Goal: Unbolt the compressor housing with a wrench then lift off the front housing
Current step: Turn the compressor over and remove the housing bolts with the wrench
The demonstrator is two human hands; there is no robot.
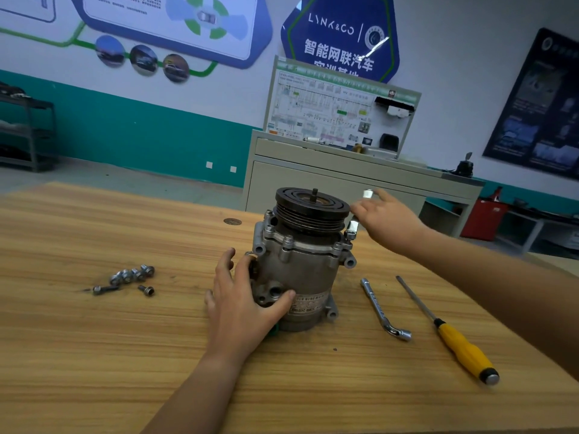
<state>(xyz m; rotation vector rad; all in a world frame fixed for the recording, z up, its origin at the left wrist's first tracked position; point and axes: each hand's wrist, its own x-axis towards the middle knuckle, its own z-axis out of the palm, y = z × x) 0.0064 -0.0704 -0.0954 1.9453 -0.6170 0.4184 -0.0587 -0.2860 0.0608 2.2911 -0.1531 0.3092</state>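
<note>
A grey compressor [300,270] stands upright on the wooden table [94,339], its black pulley [311,205] on top. Bolts [287,241] still sit around the flange of the front housing [300,242]. My left hand [241,305] grips the lower left side of the body, thumb across the front. My right hand [387,219] holds a silver socket wrench [353,226] upright, its lower end on a bolt at the flange's right side. The hand hides the wrench's middle.
Several removed bolts [131,275] lie in a cluster to the left, two more [146,290] just in front of them. A second L-shaped socket wrench [380,308] and a yellow-handled screwdriver [457,346] lie to the right. A grey cabinet [313,180] stands behind the table.
</note>
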